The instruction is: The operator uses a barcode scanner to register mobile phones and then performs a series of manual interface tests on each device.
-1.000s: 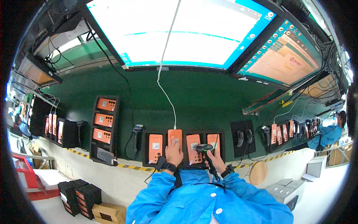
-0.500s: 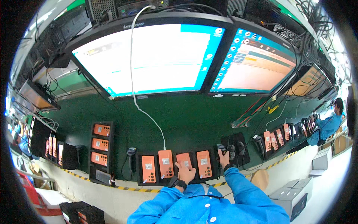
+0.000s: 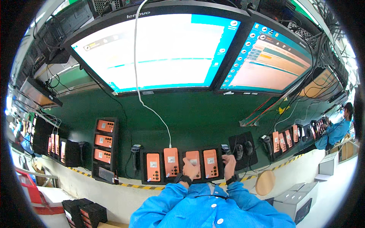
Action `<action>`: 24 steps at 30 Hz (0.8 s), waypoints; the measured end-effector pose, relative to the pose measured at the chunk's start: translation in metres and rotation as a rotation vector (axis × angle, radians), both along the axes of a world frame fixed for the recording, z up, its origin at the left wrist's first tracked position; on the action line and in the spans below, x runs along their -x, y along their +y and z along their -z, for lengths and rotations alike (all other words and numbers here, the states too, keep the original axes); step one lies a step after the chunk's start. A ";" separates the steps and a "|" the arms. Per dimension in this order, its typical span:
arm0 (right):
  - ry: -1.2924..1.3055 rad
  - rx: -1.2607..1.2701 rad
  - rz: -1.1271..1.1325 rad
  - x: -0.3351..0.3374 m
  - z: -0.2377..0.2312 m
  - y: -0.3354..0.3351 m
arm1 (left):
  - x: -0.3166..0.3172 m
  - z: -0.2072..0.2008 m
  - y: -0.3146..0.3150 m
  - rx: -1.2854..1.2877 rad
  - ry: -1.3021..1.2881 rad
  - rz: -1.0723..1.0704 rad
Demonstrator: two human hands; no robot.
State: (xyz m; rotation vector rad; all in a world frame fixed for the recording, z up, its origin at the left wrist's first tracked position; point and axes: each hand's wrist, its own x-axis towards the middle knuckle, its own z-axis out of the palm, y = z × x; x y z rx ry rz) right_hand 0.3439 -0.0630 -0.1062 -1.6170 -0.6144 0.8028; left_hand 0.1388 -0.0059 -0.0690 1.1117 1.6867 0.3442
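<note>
A black tray (image 3: 143,178) in front of me holds a row of orange phones with white labels. My left hand (image 3: 191,169) has its fingers curled round the lower part of the third phone (image 3: 192,155) from the left. The second phone (image 3: 171,161) has a white cable (image 3: 156,116) plugged into its top end. To the left lies the first phone (image 3: 153,166), and to the right the fourth phone (image 3: 210,163). My right hand (image 3: 229,166) is closed just below the head of a handheld scanner (image 3: 225,148). Whatever its fingers hold is hidden.
Another scanner (image 3: 135,152) stands left of the tray. A second black tray (image 3: 114,146) with orange phones lies farther left. Beside my right hand, a mouse (image 3: 249,147) rests on a black mat (image 3: 249,161). Two monitors (image 3: 152,57) stand behind. A person (image 3: 338,129) sits far right.
My left hand has gone from fingers laid on the third phone to a curled hold round it. My right hand has drawn back slightly from the scanner head, its fingers closing. The view has shifted slightly.
</note>
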 end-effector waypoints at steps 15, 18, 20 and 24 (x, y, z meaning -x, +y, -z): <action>-0.028 0.133 -0.427 0.086 -0.097 0.035 | 0.010 0.037 0.025 -0.320 -0.064 0.009; -0.268 0.101 -0.471 0.081 -0.087 0.049 | 0.024 0.058 0.022 -0.483 -0.150 0.103; -0.210 0.028 -0.457 0.078 -0.075 0.050 | 0.034 0.047 0.017 -0.419 -0.538 0.139; -0.363 0.243 -0.562 0.099 -0.125 0.049 | 0.054 -0.004 0.004 -0.382 -0.488 0.308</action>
